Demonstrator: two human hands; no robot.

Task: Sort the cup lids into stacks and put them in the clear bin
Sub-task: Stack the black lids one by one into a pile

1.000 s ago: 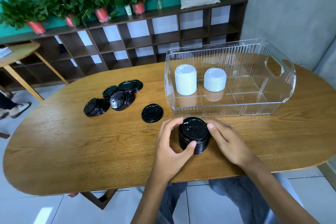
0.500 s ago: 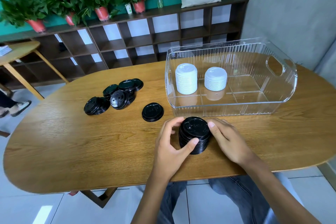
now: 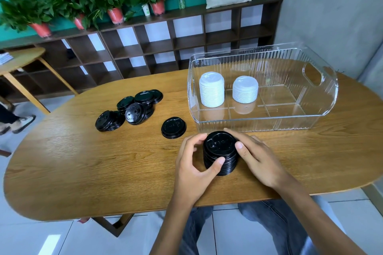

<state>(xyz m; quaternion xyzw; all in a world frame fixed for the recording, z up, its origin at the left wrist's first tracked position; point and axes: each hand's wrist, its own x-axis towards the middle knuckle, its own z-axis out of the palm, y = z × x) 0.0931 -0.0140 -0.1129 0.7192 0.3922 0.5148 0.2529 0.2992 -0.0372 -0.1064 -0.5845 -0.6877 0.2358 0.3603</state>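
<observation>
The stack of black plastic cup lids (image 3: 220,154) stands on the oval wooden counter (image 3: 83,161), just before the clear ribbed plastic bin (image 3: 263,124). The left hand (image 3: 194,163) and right hand (image 3: 256,156) both grip its sides. In the bin stand two stacks of white lids (image 3: 211,90), side by side at its left end.

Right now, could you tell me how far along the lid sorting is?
Done: two white lid stacks stand in the clear bin. In hand: left hand and right hand grip a black stack. Left: the single lid and loose black pile.
</observation>
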